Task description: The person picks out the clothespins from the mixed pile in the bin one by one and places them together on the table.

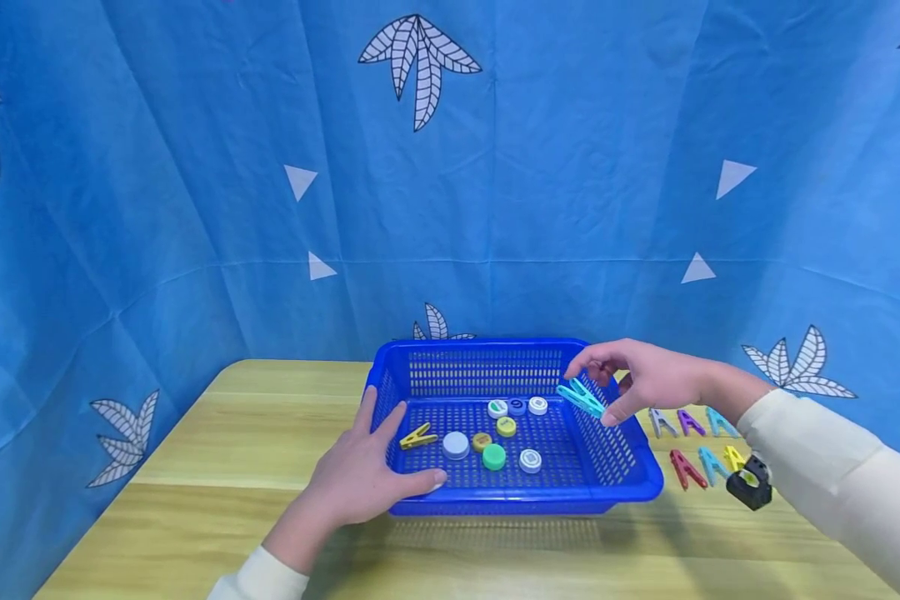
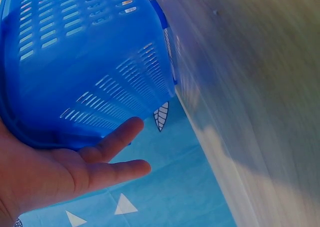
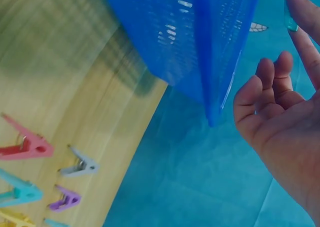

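In the head view my right hand (image 1: 648, 375) pinches a turquoise clothespin (image 1: 581, 399) between thumb and forefinger, over the right wall of a blue plastic basket (image 1: 510, 498). Only a small bit of that clothespin shows in the right wrist view, at the fingertips. My left hand (image 1: 363, 475) rests on the basket's left rim, thumb along the front edge and fingers spread. In the left wrist view the left hand's (image 2: 65, 179) fingers extend straight past the rim. Inside the basket lie a yellow clothespin (image 1: 418, 437) and several bottle caps, among them a green cap (image 1: 494, 457) and a white cap (image 1: 530, 461).
Right of the basket, clothespins lie in two rows on the wooden table (image 1: 255, 425), including a red clothespin (image 1: 687, 469) and a purple clothespin (image 3: 65, 198). A black device (image 1: 750, 483) is at the right wrist. A blue patterned curtain (image 1: 495, 208) hangs behind the table.
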Tool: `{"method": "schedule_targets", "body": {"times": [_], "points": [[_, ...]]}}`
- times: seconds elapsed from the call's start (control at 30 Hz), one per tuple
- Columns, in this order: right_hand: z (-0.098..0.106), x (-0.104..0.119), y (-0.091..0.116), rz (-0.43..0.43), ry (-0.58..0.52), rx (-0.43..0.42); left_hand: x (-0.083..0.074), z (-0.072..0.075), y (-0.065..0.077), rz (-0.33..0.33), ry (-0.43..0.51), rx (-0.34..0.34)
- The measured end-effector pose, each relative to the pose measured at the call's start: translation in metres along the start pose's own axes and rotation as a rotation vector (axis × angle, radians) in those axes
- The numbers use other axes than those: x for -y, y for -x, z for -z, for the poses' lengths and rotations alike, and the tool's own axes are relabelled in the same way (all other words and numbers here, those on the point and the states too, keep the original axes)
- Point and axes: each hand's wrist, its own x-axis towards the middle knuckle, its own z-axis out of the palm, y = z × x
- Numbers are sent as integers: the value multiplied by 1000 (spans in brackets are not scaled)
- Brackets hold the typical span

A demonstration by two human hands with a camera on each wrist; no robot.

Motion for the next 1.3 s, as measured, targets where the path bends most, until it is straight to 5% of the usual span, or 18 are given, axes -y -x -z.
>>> {"method": "schedule_targets", "body": {"times": [0.9, 1.3], "points": [[-15, -50, 85, 132, -144, -112, 0, -1, -4, -14, 2, -6], [-37, -71, 114, 99, -189, -143, 2, -2, -3, 0, 2, -6]]}}
